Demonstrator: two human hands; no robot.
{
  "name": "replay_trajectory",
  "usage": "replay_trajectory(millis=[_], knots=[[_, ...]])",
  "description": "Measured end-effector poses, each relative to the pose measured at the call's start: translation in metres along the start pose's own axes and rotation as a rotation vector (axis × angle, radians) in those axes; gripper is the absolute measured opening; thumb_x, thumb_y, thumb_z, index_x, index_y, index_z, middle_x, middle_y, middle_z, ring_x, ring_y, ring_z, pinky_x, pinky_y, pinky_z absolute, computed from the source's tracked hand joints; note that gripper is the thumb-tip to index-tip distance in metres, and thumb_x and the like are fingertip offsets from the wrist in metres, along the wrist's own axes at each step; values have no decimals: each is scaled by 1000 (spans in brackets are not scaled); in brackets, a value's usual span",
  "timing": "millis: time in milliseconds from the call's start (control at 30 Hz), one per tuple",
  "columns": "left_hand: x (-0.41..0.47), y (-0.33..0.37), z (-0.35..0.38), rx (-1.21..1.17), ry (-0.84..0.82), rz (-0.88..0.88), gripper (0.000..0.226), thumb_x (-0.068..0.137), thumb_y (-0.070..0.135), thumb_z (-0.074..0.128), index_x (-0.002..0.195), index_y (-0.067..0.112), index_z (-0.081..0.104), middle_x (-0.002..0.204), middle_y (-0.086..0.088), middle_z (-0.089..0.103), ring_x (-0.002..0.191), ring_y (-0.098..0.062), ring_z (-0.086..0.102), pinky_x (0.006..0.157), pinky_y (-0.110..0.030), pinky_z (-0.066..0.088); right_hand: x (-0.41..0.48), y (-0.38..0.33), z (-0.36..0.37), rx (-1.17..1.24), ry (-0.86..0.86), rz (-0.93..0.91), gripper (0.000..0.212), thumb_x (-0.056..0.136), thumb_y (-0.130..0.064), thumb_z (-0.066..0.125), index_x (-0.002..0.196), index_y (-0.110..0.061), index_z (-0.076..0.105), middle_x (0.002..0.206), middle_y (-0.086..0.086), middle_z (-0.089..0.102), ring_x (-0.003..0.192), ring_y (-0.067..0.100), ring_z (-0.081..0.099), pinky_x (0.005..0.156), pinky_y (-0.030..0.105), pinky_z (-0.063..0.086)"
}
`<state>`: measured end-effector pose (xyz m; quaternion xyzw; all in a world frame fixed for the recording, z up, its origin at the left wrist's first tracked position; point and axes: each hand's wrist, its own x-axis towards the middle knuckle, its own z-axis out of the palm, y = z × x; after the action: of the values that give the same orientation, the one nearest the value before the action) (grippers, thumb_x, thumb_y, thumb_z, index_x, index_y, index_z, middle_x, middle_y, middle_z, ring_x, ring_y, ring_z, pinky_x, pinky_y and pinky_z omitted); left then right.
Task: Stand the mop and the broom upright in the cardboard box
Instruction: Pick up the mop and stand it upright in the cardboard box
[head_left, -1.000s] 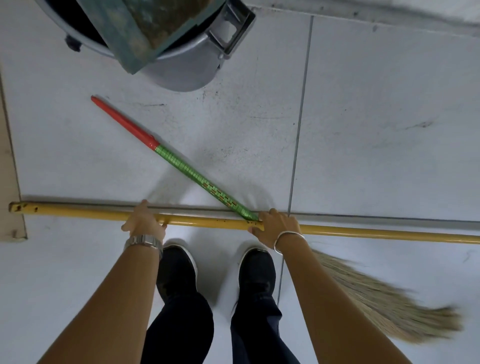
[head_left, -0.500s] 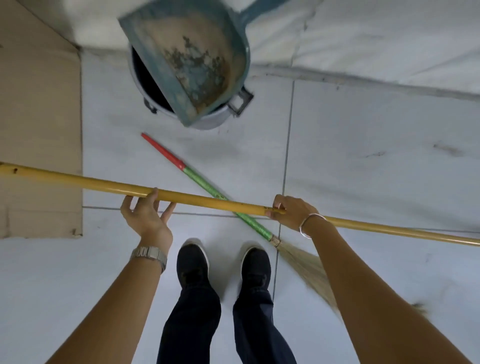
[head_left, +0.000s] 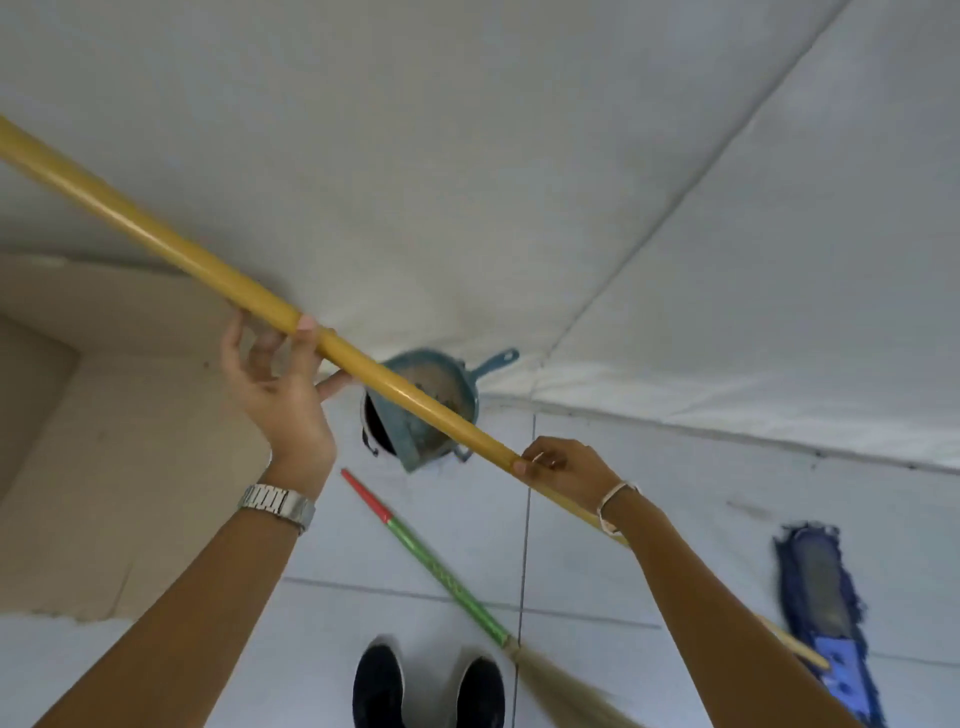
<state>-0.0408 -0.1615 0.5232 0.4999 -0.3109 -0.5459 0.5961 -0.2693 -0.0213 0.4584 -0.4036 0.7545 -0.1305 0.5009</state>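
Observation:
The mop's long yellow handle (head_left: 171, 249) runs aslant from upper left down to lower right, lifted off the floor. Its blue flat head (head_left: 826, 597) rests on the tiles at lower right. My left hand (head_left: 275, 384) cradles the handle from below with loosely curled fingers. My right hand (head_left: 561, 467) grips the handle lower down. The broom (head_left: 441, 571), with a red and green handle and straw bristles, lies flat on the floor by my feet. The cardboard box (head_left: 119, 467) stands at the left, its open top showing.
A grey bucket (head_left: 371, 441) holding a blue dustpan (head_left: 436, 405) stands by the white wall, just behind the handle. My black shoes (head_left: 426, 686) are at the bottom, next to the broom's bristles.
Both hands have raised the mop handle, tilting its left end up high. The view has lifted toward the wall, and the mop head has come into sight. The broom has not moved.

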Motion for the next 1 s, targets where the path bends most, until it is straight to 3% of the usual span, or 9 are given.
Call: replay_trajectory(millis=[67, 133, 233, 300, 400, 500, 600, 700, 1000], knots=[[-6, 44, 33, -21, -70, 43, 56, 80, 18, 71, 127, 28, 42, 106, -4, 55, 89, -22, 64, 66, -47, 58, -24, -18, -28, 81, 30, -38, 12, 105, -26, 68, 93, -26, 70, 93, 4, 71, 99, 24, 62, 80, 32, 53], [-24, 97, 74, -48, -149, 99, 51, 82, 14, 70, 123, 30, 43, 102, -3, 60, 91, -26, 65, 63, -45, 59, -57, -36, -63, 167, 77, -87, 14, 107, -14, 64, 107, -18, 77, 96, 6, 71, 105, 26, 63, 94, 37, 56], [-56, 159, 136, -84, -253, 125, 58, 80, 8, 71, 127, 28, 44, 94, 1, 62, 80, -18, 66, 56, -37, 60, -107, -46, -114, 261, 143, -149, 20, 109, -4, 56, 121, -5, 71, 99, 7, 70, 102, 25, 66, 77, 12, 59], [-80, 196, 177, -118, -333, 139, 59, 78, 6, 72, 129, 25, 48, 92, 3, 62, 70, -8, 66, 50, -33, 58, -143, -50, -145, 366, 193, -167, 14, 102, -20, 70, 111, -9, 73, 107, 12, 72, 83, 8, 78, 71, 7, 62], [-126, 247, 232, -160, -469, 156, 57, 77, 3, 73, 127, 22, 51, 89, 6, 64, 62, -1, 67, 46, -35, 58, -197, -56, -189, 506, 279, -236, 74, 47, -78, 90, 95, -23, 82, 84, -8, 85, 71, -4, 80, 69, 12, 66], [-175, 296, 277, -190, -582, 220, 58, 76, 6, 74, 128, 20, 54, 92, 4, 68, 63, -6, 68, 51, -46, 60, -244, -56, -229, 593, 316, -329, 100, 26, -91, 88, 97, -20, 82, 73, -6, 86, 73, 7, 80, 67, 25, 68], [-215, 349, 310, -173, -682, 357, 59, 76, 15, 76, 131, 22, 54, 100, 1, 71, 78, -18, 72, 60, -49, 60, -292, -73, -255, 621, 376, -441, 98, 32, -88, 90, 92, -11, 83, 74, 0, 85, 71, 14, 75, 73, 33, 60], [-245, 415, 331, -173, -751, 499, 61, 76, 19, 76, 132, 20, 53, 108, -5, 72, 88, -18, 72, 65, -48, 60, -337, -104, -272, 630, 402, -567, 87, 37, -85, 92, 82, -11, 84, 78, -1, 85, 67, 9, 75, 62, 29, 66], [-299, 592, 306, -203, -965, 719, 52, 78, 15, 74, 127, 19, 58, 98, -5, 75, 81, -21, 72, 52, -40, 59, -421, -220, -273, 609, 479, -918, 86, 29, -81, 95, 83, -16, 85, 60, 5, 79, 59, 12, 79, 54, 23, 66]])
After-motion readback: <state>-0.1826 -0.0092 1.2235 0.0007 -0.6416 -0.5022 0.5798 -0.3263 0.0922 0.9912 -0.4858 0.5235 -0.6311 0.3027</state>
